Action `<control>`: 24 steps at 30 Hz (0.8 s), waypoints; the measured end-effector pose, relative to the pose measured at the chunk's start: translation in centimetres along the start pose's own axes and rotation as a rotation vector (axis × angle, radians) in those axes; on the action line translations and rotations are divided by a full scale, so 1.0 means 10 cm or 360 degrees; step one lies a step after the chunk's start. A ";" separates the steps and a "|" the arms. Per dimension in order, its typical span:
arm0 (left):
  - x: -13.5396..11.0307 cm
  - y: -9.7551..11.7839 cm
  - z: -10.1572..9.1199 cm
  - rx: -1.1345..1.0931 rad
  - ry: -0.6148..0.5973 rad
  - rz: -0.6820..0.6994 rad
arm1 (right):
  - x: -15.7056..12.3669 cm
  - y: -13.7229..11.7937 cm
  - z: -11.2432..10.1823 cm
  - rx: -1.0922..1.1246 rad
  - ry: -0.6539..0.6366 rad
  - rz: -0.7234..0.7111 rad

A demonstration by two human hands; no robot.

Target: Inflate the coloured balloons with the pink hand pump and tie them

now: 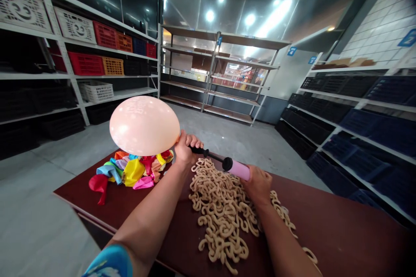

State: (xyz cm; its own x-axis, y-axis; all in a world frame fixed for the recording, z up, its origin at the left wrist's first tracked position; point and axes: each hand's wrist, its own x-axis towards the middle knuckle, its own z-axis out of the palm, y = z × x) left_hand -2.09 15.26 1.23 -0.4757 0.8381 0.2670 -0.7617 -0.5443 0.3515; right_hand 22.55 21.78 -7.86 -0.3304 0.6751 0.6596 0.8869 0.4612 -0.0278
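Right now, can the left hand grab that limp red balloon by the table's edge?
Probably not: the left hand grips the pump's black end by the big balloon. If freed, it likely could; nothing covers the limp red balloon.

Single head view, forward and down

Head-worn, wide-angle; looks from above the near side of the table (331, 225). Left hand (187, 148) and right hand (258, 184) close, near mid-frame; rear rack (211, 69) far.
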 end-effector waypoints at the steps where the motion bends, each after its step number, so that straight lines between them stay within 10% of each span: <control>1: 0.01 0.04 0.00 -0.0002 -0.0004 0.0012 | 0.00 0.02 0.01 -0.0021 0.0019 0.0025; 16: -0.16 -0.42 -0.07 0.0051 -0.0138 -0.0202 | 0.00 -0.23 -0.09 0.0029 0.0003 -0.0197; 24: -0.03 -0.11 -0.03 0.0012 -0.0031 -0.0033 | 0.03 -0.13 -0.08 -0.0023 -0.0048 -0.0077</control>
State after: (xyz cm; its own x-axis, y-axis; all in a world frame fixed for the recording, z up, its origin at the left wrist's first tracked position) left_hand -1.20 15.65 0.52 -0.4515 0.8482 0.2768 -0.7679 -0.5274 0.3636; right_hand 21.57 20.91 -7.02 -0.3824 0.6693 0.6371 0.8741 0.4854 0.0147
